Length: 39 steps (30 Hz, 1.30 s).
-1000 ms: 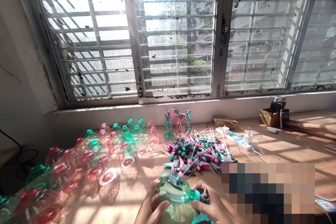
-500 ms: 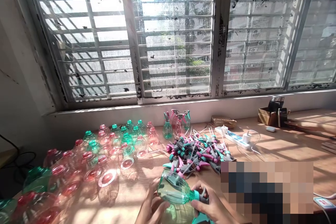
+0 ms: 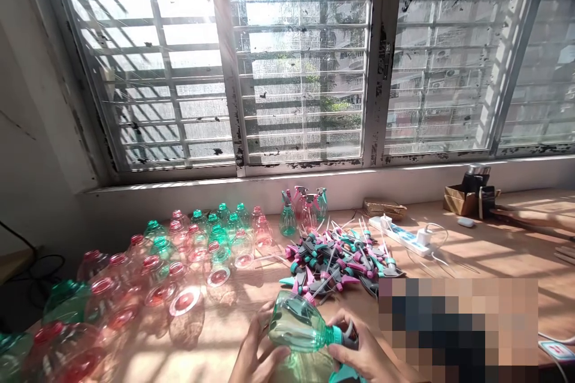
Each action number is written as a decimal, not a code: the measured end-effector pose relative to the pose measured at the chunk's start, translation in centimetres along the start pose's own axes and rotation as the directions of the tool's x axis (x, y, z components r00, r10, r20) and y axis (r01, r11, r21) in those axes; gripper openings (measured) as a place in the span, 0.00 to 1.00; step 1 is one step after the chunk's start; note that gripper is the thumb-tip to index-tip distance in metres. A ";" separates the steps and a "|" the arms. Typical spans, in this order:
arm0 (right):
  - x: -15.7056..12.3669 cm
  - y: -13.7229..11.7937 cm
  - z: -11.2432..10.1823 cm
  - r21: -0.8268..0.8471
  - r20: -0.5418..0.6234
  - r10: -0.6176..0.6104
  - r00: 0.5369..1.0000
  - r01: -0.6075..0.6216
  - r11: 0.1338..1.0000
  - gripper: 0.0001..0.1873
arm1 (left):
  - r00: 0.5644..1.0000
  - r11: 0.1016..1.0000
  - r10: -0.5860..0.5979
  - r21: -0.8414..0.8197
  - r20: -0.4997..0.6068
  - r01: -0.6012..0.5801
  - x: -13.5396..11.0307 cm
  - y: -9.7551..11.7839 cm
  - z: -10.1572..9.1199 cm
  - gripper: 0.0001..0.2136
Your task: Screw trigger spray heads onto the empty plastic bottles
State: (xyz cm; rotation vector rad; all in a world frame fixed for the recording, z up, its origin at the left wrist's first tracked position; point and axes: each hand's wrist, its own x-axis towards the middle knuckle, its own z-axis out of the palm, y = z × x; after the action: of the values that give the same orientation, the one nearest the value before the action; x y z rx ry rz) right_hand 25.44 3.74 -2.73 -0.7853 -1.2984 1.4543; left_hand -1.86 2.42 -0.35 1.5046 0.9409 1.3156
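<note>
Low in the middle of the view I hold a clear green plastic bottle (image 3: 296, 328) lying on its side over the wooden table (image 3: 485, 251). My left hand (image 3: 257, 353) wraps round its body from below. My right hand (image 3: 362, 353) is closed round the bottle's neck and the grey and teal trigger sprayer head (image 3: 345, 335) sitting on it. Just beyond the bottle lies a heap of loose sprayer heads (image 3: 336, 257) in pink, teal and grey with white dip tubes.
Several open pink and green bottles (image 3: 179, 257) crowd the table's left half. Finished spray bottles (image 3: 303, 212) stand by the window sill. A white power strip (image 3: 399, 236) with a cable, a small box (image 3: 460, 198) and a dark jar (image 3: 476, 176) sit at right. A blurred patch covers the lower right.
The bottle has turned slightly in my hands, and my left fingers have shifted their hold on its body. Everything else on the table is as before.
</note>
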 end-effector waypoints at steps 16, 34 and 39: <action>-0.2 -0.9 0.4 -0.053 -0.047 -0.002 0.999 0.000 0.999 0.25 | 1.000 0.996 0.003 -0.092 0.029 0.000 -0.1 -0.3 0.7 0.23; -0.4 -1.9 0.7 -0.091 -0.065 -0.012 0.998 0.006 0.996 0.24 | 0.998 0.999 0.022 0.040 -0.057 -0.020 -0.1 0.3 0.9 0.17; -0.5 -2.4 0.6 -0.099 -0.072 -0.022 0.997 0.015 0.995 0.21 | 0.991 0.966 0.130 0.228 -0.015 -0.123 0.4 0.3 -0.2 0.18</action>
State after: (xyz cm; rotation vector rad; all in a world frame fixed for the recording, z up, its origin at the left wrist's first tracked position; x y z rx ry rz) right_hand 25.62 2.91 -0.34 -0.8809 -1.3256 1.3426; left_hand -2.00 2.77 0.07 1.7489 1.0578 1.3603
